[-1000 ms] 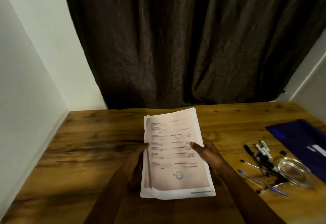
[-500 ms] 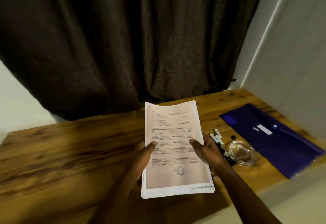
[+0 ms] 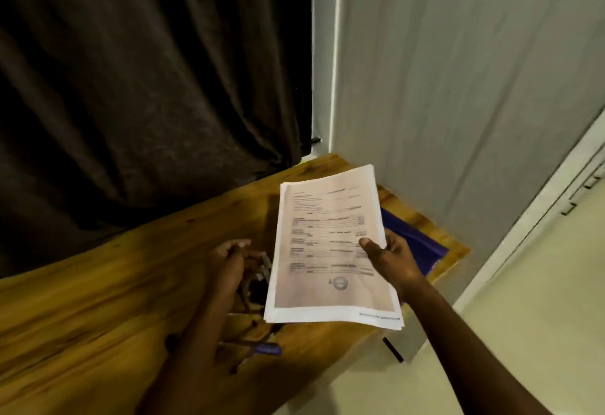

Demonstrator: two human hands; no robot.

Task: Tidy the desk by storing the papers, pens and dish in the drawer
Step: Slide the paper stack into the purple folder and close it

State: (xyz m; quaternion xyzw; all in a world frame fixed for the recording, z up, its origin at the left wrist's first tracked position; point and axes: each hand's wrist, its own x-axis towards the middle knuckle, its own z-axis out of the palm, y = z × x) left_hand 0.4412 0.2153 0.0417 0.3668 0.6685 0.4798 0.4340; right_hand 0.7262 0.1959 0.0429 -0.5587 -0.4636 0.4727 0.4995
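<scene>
The right hand grips the stack of papers by its right edge, lifted above the desk — best kept level and pinched firmly so no sheet slides on the way to the drawer, which is not in view. The left hand hovers loosely curled and empty over the pens. One paper stack and one purple folder show — the pens are too blurred to count, the dish hidden.

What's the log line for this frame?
right hand: holds papers above desk | left hand: free, off papers | pens: on desk | drawer: not seen
</scene>
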